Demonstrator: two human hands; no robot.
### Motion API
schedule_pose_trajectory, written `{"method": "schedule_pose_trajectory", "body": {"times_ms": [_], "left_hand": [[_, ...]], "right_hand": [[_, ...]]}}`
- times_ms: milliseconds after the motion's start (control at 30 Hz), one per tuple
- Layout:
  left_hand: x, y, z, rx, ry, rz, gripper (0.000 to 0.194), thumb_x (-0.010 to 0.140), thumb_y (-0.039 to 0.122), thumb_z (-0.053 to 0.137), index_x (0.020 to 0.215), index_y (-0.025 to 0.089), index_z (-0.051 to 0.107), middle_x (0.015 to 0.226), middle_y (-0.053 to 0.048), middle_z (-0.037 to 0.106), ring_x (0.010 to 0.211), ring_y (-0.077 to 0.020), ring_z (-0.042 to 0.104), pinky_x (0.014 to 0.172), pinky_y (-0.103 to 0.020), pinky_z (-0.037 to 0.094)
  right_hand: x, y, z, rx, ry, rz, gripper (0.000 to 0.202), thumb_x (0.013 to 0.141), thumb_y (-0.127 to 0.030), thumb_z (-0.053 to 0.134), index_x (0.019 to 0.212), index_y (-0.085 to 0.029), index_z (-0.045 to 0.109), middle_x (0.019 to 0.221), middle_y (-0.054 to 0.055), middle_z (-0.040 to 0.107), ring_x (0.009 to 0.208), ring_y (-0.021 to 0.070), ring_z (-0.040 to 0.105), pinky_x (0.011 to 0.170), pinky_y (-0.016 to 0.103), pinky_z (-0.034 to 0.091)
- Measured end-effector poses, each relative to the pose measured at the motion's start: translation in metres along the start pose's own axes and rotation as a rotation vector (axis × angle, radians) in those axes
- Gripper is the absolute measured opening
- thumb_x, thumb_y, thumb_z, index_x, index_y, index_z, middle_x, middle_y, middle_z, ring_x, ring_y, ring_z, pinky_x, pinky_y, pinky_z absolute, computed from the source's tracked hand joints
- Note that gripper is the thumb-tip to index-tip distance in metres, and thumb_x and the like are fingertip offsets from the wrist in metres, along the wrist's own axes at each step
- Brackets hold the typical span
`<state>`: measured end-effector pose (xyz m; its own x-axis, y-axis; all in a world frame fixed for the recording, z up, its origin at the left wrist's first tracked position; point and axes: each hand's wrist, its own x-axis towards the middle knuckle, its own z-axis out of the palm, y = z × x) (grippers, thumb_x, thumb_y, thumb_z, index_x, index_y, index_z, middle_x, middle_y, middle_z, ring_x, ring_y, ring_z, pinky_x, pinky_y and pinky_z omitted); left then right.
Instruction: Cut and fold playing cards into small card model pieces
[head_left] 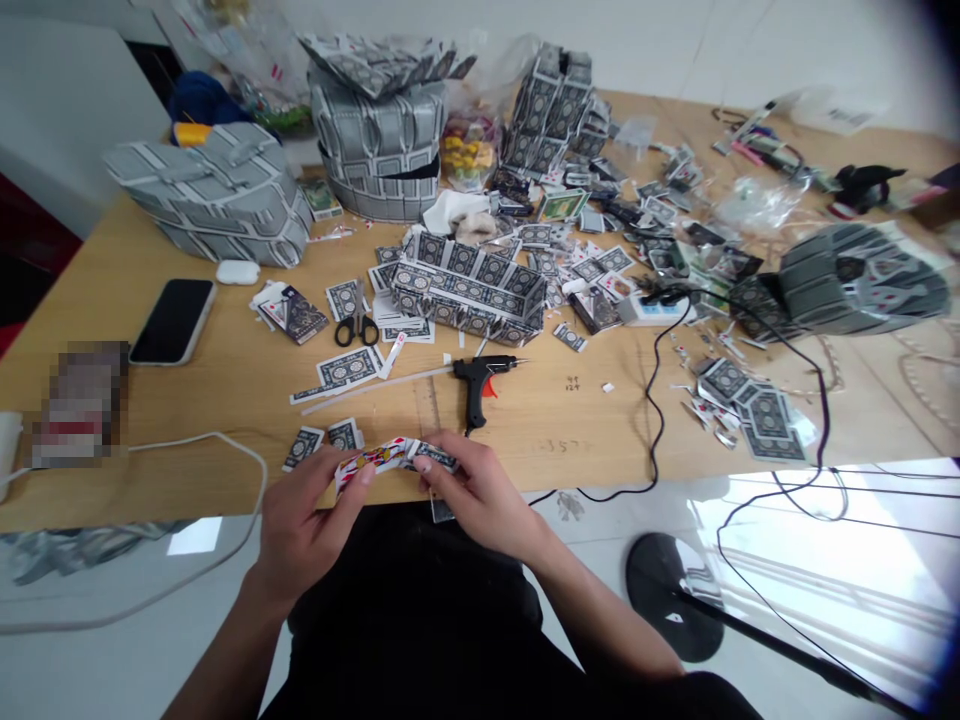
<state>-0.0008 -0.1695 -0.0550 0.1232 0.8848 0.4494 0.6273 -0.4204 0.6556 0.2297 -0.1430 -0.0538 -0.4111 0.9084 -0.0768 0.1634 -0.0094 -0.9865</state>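
Fingers [350,505] of left hand [304,520] and right hand [484,490] pinch bent playing-card strip [382,458] | strip: near side of glue gun [476,374] | scissors [358,320]: left of glue gun | card-built tray [480,287]: behind glue gun

1 camera, worn on the head, looks from above the near edge of the table [600,420], forward and steeply down. The lap [412,610] and forearms [592,605] are close below it; the left hand [300,510] and right hand [484,495] show at the near edge's middle. The wide view reaches past the far edge to the wall [675,50]; the picture cuts off the near left corner.
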Motion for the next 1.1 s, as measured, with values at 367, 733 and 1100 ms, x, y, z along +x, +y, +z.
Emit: {"method": "schedule_pose_trajectory", "body": {"times_ms": [367, 733, 1100], "left_hand": [[-0.002, -0.003, -0.005, 0.002, -0.014, -0.018, 0.009, 0.099, 0.013, 0.071, 0.103, 0.021, 0.072, 0.086, 0.002, 0.074, 0.07, -0.0123, 0.069, 0.068, -0.022, 0.052], [-0.012, 0.006, 0.014, -0.073, -0.046, -0.169, 0.016, 0.099, 0.023, 0.072, 0.115, 0.022, 0.073, 0.088, 0.0, 0.082, 0.071, -0.0167, 0.079, 0.071, -0.025, 0.062], [-0.016, 0.008, 0.021, 0.009, 0.028, -0.068, 0.012, 0.099, 0.026, 0.073, 0.108, 0.019, 0.072, 0.093, -0.006, 0.084, 0.079, -0.0222, 0.083, 0.072, -0.028, 0.064]], "right_hand": [[0.001, 0.002, 0.004, 0.145, 0.013, 0.089, 0.026, 0.104, -0.043, 0.071, 0.114, -0.019, 0.072, 0.087, 0.002, 0.069, 0.076, 0.0165, 0.063, 0.066, 0.027, 0.05], [0.002, 0.007, 0.013, 0.189, 0.097, 0.15, 0.034, 0.094, -0.053, 0.082, 0.102, -0.02, 0.076, 0.08, 0.001, 0.074, 0.067, 0.0175, 0.073, 0.062, 0.028, 0.057], [-0.001, 0.006, 0.018, 0.11, 0.222, 0.079, 0.026, 0.099, -0.044, 0.077, 0.112, -0.023, 0.068, 0.079, 0.0, 0.072, 0.06, 0.0158, 0.067, 0.054, 0.027, 0.051]]}}
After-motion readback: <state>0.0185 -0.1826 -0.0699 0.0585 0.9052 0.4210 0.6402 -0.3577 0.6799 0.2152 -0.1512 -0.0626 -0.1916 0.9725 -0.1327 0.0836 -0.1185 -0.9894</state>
